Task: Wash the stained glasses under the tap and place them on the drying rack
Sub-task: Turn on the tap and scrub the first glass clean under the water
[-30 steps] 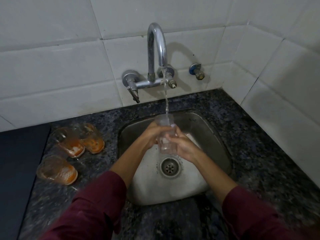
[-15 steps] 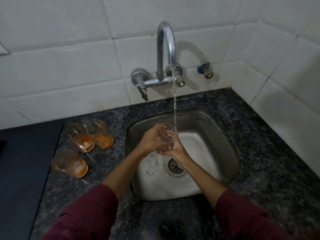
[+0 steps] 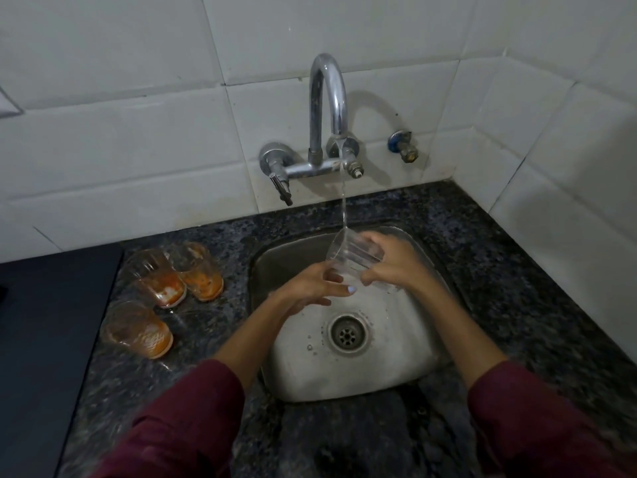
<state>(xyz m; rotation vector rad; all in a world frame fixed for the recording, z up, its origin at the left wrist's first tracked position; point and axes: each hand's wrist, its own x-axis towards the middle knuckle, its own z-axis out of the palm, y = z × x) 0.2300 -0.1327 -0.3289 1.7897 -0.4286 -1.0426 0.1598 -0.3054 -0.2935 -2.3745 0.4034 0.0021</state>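
Observation:
A clear glass (image 3: pixel 351 257) is tilted over the steel sink (image 3: pixel 406 367), its mouth turned left and up under the thin stream from the chrome tap (image 3: pixel 325 108). My right hand (image 3: pixel 393 267) grips the glass around its base end. My left hand (image 3: pixel 310 288) is at the rim, its fingers spread against the glass mouth; whether it grips is unclear. Three glasses stained orange stand on the dark granite counter left of the sink: two at the back (image 3: pixel 157 277) (image 3: pixel 201 270) and one nearer me (image 3: pixel 136 329).
White tiled walls close the back and the right side. A small valve (image 3: pixel 403 148) sticks out of the wall right of the tap. A dark flat surface (image 3: pixel 41 339) borders the counter at far left. The sink drain (image 3: pixel 348 334) is uncovered.
The glass went from upright under the stream to tilted, mouth turned left. My right hand shifted to the base end, my left to the rim. The view also shifted.

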